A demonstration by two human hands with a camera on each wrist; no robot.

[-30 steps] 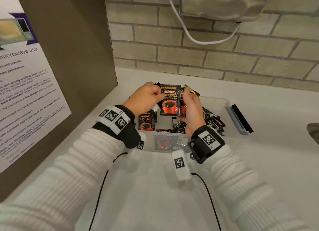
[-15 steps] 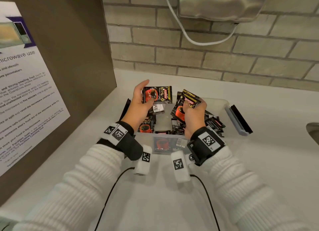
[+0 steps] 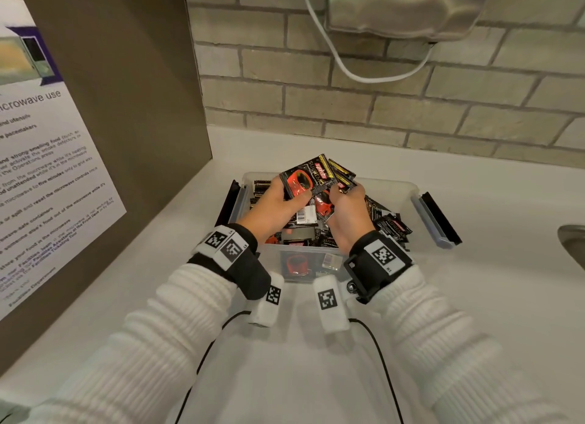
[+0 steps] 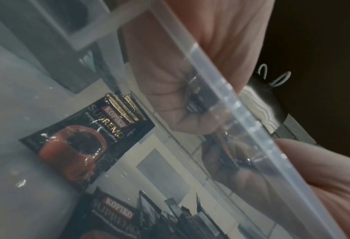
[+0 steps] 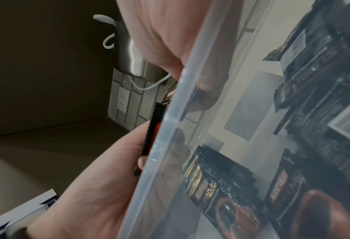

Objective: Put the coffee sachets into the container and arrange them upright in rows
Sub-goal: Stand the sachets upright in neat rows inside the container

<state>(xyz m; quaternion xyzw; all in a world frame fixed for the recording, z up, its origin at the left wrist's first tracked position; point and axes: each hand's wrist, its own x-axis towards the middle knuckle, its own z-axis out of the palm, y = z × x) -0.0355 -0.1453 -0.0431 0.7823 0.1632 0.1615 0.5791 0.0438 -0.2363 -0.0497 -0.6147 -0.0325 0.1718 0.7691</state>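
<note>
A black-and-red Kopiko Supremo sachet was pinched by the left hand, thumb curled over its lower edge, fingers behind; it was held tilted, above the container's far-left part. A small fan of sachets w/ gold-striped tops was clamped by the right hand, fingers curled round it; the two bunches overlapped where the hands met. Both hands were held close together over the clear plastic container, wrists raised above its near wall, forearms in white ribbed sleeves angled in from below. Loose sachets lay jumbled flat inside the container, mostly on the right; one sachet lay against the near wall, seen through the plastic in the left wrist view. The container sat on a white counter near a brick wall, its side latches swung outward. A microwave-use notice was seen on the left panel.
</note>
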